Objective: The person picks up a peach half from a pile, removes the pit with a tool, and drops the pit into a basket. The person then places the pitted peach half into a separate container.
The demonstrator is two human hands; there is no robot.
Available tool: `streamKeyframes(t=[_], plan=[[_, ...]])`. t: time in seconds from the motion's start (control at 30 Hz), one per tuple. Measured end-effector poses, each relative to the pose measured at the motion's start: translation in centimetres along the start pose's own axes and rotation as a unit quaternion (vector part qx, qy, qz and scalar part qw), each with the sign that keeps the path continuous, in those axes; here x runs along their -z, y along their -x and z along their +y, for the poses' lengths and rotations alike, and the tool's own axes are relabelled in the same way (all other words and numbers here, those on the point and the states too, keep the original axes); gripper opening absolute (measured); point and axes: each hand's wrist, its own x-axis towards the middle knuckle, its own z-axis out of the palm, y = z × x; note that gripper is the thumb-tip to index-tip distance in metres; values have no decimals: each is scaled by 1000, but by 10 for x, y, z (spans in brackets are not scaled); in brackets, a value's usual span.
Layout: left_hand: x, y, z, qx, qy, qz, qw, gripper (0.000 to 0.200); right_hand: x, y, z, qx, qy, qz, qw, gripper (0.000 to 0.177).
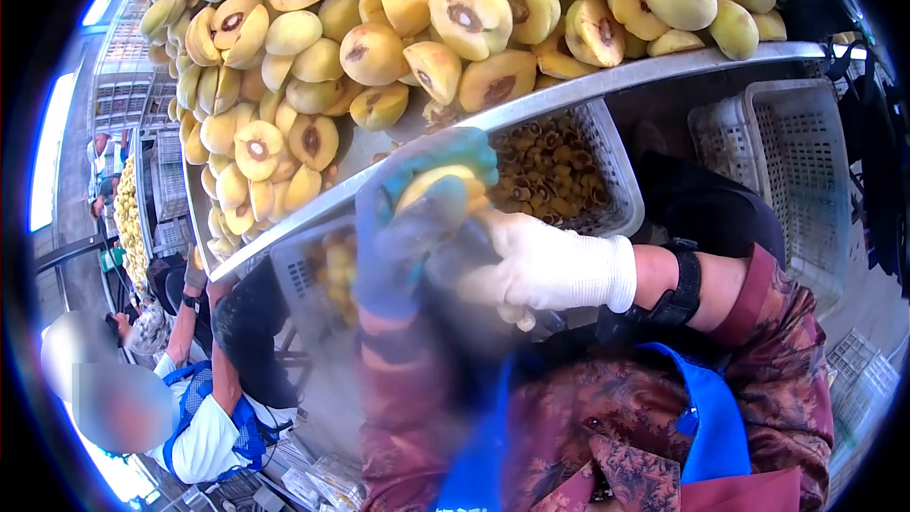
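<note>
Below the metal table edge (607,81), my left hand (403,218) in a blue-green glove, blurred by motion, is wrapped round a yellow fruit piece (438,185). My right hand (531,261), in a white knitted glove, is closed right beside it. Whatever my right hand grips is too smeared to name. Halved yellow fruits (471,17) with brown centres are heaped on the table just beyond my hands. Under the edge, a crate (621,171) holds many small brown and yellow pieces (550,171).
Pale plastic crates (801,152) stand at the right. A blurred crate (294,270) with yellow fruit is below the table, left of my hands. At the left, a co-worker (204,417) in white and blue reaches toward the table. More people are farther back.
</note>
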Motion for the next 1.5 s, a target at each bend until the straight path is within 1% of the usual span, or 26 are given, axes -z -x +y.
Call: streamKeyframes(t=[0.07, 0.17, 0.27, 0.33, 0.47, 0.57, 0.67, 0.77, 0.87, 0.9, 1.0, 1.03, 1.07, 1.1, 1.13, 1.17, 1.2, 1.23, 1.27, 1.3, 1.33, 1.4, 1.43, 1.47, 1.5], plan=[[5, 0, 0, 29, 32, -30, 999, 58, 3, -2, 9, -1, -51, -34, 998, 21], [1, 0, 6, 55, 26, -34, 998, 56, 1, -5, 19, -14, -69, -38, 997, 16], [1, 0, 6, 73, 46, -42, 995, 57, 3, -2, 18, -23, -78, -55, 995, 16], [-1, 1, 8, 82, 67, -45, 993, 57, 5, 3, 14, -30, -117, -86, 989, 17], [4, 3, -3, 56, 105, -54, 991, 58, 6, 2, 21, -29, -157, -130, 979, 15], [-3, 5, 4, 68, 114, -35, 991, 59, 3, 8, 15, -46, -170, -129, 976, 15], [-10, 6, 0, 25, 162, -40, 986, 59, 4, 12, 16, -50, -277, -192, 940, 15], [-17, 5, 1, 10, 199, -29, 979, 62, 4, 16, 9, -70, -323, -244, 912, 15], [-24, 5, 5, -19, 199, -11, 980, 69, 2, 16, 7, -53, -352, -298, 886, 15], [-25, 3, 7, -37, 168, -24, 985, 75, 2, 17, 6, -47, -334, -283, 898, 15], [-25, 0, 14, -43, 99, 31, 994, 78, 0, 17, -4, -11, -221, -177, 959, 16], [-26, -1, 11, -78, 94, 34, 992, 75, 1, 15, -5, -12, -143, -129, 981, 13], [-25, -2, 11, -80, 84, 40, 992, 73, -1, 15, -8, 26, -51, -78, 995, 14], [-23, -3, 11, -82, 74, 46, 993, 71, -5, 16, -13, 63, 41, -24, 997, 17], [-21, -3, 12, -82, 64, 51, 993, 69, -7, 16, -15, 99, 130, 30, 986, 20], [-21, -3, 13, -94, 66, 48, 992, 62, -6, 13, -14, 99, 269, 92, 954, 29], [-21, -3, 14, -91, 71, 51, 992, 56, 0, 7, -3, 196, 366, 144, 898, 27], [-19, -3, 15, -89, 76, 55, 992, 49, 10, -2, 15, 289, 454, 192, 820, 26], [-17, -2, 15, -88, 81, 59, 991, 43, 13, -6, 20, 375, 532, 235, 722, 25], [-14, 0, 16, -54, 82, 63, 993, 42, 13, -6, 22, 350, 533, 243, 731, 21], [-13, 3, 19, -40, 48, 79, 995, 46, 12, -5, 19, 325, 535, 251, 739, 17], [-13, 12, 27, -13, -20, 112, 993, 53, 4, -2, 8, 262, 623, 275, 684, 15], [-12, 18, 30, -13, -63, 141, 988, 49, 6, -2, 8, 260, 639, 265, 674, 11], [5, 25, 23, -41, -39, 144, 988, 45, 9, -3, 11, 271, 666, 269, 641, 7], [17, 39, 24, -42, 6, 205, 978, 41, 14, -4, 14, 281, 692, 274, 606, 8]])
